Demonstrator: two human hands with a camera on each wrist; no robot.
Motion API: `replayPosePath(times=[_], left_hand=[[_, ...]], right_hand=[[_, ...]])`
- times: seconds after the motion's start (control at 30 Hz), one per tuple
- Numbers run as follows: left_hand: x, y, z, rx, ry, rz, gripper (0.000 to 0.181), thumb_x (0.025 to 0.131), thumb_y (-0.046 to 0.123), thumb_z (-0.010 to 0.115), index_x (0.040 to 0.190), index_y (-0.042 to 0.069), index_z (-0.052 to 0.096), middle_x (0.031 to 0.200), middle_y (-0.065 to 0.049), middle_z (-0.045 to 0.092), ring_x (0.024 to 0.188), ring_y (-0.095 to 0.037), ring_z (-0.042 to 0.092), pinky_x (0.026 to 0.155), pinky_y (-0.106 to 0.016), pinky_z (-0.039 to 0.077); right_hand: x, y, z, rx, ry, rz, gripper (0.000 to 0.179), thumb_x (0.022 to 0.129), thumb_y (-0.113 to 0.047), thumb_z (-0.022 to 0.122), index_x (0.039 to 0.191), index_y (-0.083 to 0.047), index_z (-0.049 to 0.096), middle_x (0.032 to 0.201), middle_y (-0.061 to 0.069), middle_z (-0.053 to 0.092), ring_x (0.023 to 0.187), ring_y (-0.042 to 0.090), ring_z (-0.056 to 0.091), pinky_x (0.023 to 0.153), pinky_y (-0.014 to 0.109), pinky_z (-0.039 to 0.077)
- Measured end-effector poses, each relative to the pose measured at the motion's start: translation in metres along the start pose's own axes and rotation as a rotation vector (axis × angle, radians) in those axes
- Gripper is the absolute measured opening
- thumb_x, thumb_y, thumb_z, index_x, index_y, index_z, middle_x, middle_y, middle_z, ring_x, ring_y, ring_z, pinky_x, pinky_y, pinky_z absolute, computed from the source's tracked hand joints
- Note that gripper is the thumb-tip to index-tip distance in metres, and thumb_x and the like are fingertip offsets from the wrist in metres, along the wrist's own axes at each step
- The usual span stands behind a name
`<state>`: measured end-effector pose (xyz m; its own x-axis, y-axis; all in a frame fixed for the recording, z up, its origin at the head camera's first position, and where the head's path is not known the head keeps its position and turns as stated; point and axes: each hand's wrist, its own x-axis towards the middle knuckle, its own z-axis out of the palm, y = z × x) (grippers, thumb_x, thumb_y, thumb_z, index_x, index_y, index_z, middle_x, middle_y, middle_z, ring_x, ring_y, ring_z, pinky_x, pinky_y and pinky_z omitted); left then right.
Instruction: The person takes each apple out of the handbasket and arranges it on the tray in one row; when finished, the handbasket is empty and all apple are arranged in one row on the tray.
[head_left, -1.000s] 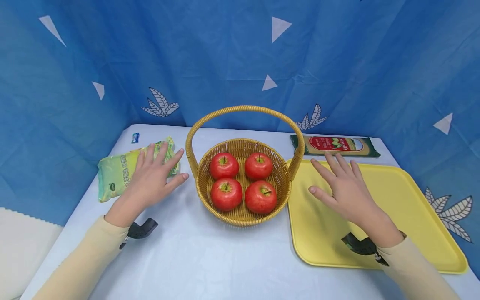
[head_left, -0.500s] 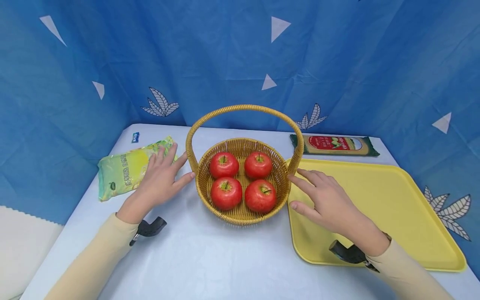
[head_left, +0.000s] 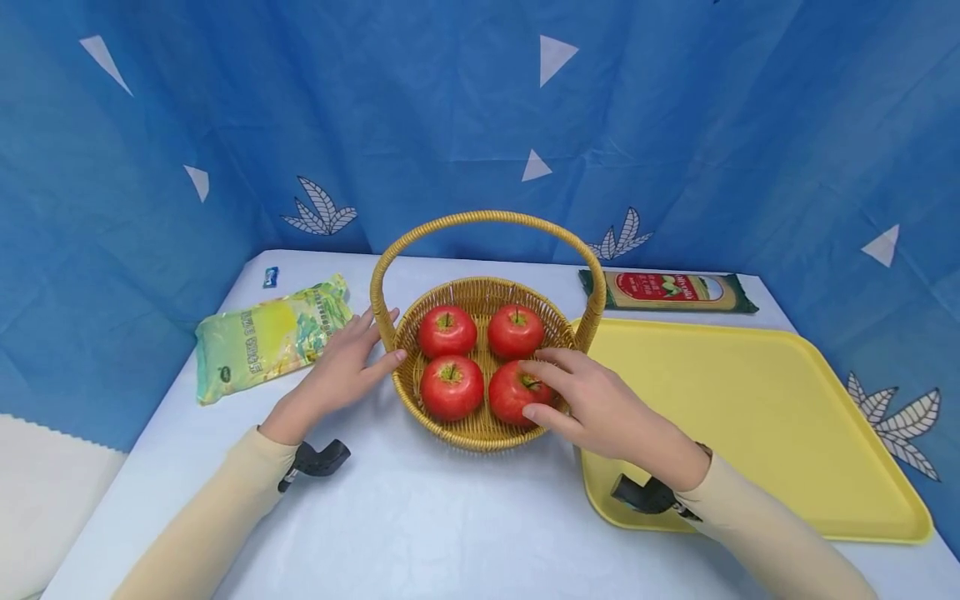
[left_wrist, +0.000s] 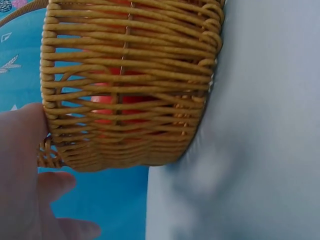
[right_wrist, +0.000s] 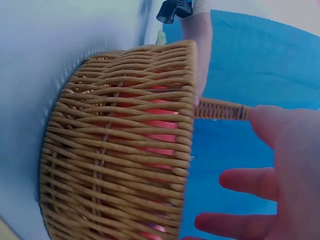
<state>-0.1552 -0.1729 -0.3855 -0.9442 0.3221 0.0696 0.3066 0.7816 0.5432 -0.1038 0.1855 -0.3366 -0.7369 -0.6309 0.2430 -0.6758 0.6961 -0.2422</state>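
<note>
A round wicker basket (head_left: pixel 483 444) with a tall arched handle stands mid-table, holding several red apples (head_left: pixel 452 388). My left hand (head_left: pixel 341 367) is at its left rim, thumb right at the edge and the other fingers stretched out beside the handle's foot. In the left wrist view that thumb (left_wrist: pixel 32 120) meets the rim. Over the basket's right side reaches my right hand (head_left: pixel 592 400), its spread, slightly bent fingers overlapping the front right apple (head_left: pixel 510 396). The right wrist view has these fingers (right_wrist: pixel 250 182) above the rim, with nothing between them.
A yellow tray (head_left: pixel 750 417) lies to the right of the basket, a green and tan package with a red label (head_left: pixel 667 292) behind it. On the left are a green and yellow bag (head_left: pixel 262 337) and a small blue packet (head_left: pixel 271 277). Blue curtain (head_left: pixel 450 108) closes off the back.
My right hand has moved left from above the tray to over the front right apple. The left hand has moved right, from over the green bag to the basket's rim.
</note>
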Motion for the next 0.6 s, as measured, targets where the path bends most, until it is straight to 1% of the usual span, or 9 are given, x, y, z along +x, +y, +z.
replayPosePath(times=[0.13,0.23,0.33,0.47,0.6], left_hand=[[0.002,-0.001,0.006,-0.092,0.016,0.02,0.069,0.104,0.037,0.056,0.161,0.009,0.03,0.167,-0.02,0.029,0.154,-0.047,0.023,0.12,-0.072,0.02],[0.002,-0.002,0.01,-0.151,0.017,0.009,0.068,0.104,0.035,0.056,0.162,0.011,0.029,0.166,-0.018,0.031,0.154,-0.043,0.026,0.119,-0.07,0.026],[0.002,-0.002,0.014,-0.196,0.03,0.002,0.067,0.104,0.035,0.056,0.162,0.014,0.029,0.166,-0.016,0.033,0.153,-0.043,0.03,0.117,-0.069,0.03],[0.003,-0.002,0.017,-0.231,0.065,-0.004,0.065,0.103,0.035,0.057,0.161,0.014,0.033,0.165,-0.015,0.036,0.151,-0.044,0.032,0.117,-0.069,0.031],[0.001,-0.002,0.021,-0.279,0.08,-0.039,0.063,0.103,0.034,0.057,0.16,0.017,0.034,0.162,-0.016,0.041,0.152,-0.043,0.032,0.118,-0.069,0.029]], right_hand=[[0.009,0.001,0.008,0.023,-0.054,0.046,0.053,0.092,-0.04,0.073,0.136,-0.014,0.065,0.136,0.012,0.062,0.124,0.029,0.061,0.093,0.047,0.06],[0.014,0.003,0.013,0.027,-0.077,0.064,0.056,0.089,-0.041,0.077,0.136,-0.013,0.065,0.135,0.013,0.063,0.123,0.029,0.062,0.092,0.047,0.06],[0.018,0.006,0.017,0.026,-0.091,0.066,0.056,0.087,-0.041,0.079,0.134,-0.014,0.067,0.132,0.012,0.065,0.119,0.027,0.065,0.089,0.044,0.062],[0.021,0.009,0.022,0.039,-0.098,0.059,0.053,0.085,-0.04,0.081,0.131,-0.015,0.068,0.127,0.011,0.067,0.112,0.024,0.067,0.085,0.042,0.062],[0.024,0.009,0.026,0.076,-0.101,0.052,0.051,0.086,-0.038,0.082,0.13,-0.016,0.068,0.126,0.01,0.066,0.11,0.024,0.067,0.085,0.041,0.062]])
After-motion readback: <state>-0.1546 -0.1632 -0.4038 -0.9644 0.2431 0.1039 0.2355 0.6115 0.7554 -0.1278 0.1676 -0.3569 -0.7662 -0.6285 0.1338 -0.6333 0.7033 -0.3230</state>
